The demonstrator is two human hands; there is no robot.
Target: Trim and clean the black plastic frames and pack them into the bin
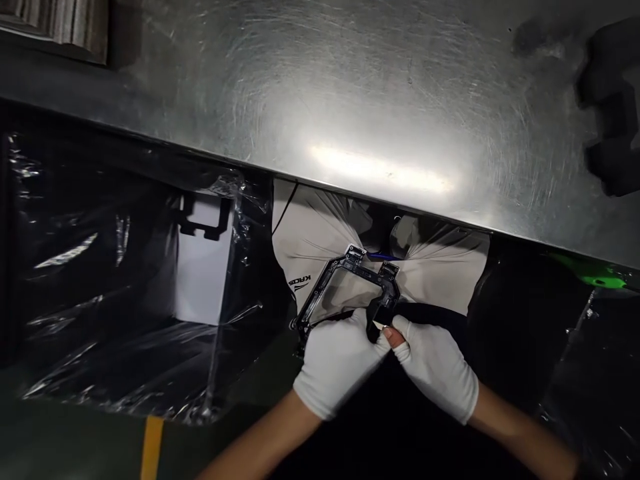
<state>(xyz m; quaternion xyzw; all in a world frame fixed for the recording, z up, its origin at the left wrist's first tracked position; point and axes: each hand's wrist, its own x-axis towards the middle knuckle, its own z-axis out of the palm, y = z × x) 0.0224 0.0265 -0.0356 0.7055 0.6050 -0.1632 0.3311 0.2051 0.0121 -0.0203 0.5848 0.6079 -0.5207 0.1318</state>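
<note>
Fingers of the gloved left hand were clamped on a black frame; those of the right hand pinched a pale sliver beside it. Over pale trousers, its straight side slanted up rightward, tabs pointing toward the desk. Upside-down trouser lettering resisted sure reading.

White cloth gloves, one right fingertip bare, pale creased trousers with black logo

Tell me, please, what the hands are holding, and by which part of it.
The black frame: the left hand holds its near side; the right hand is at its near right corner, its exact grip unclear.
</note>
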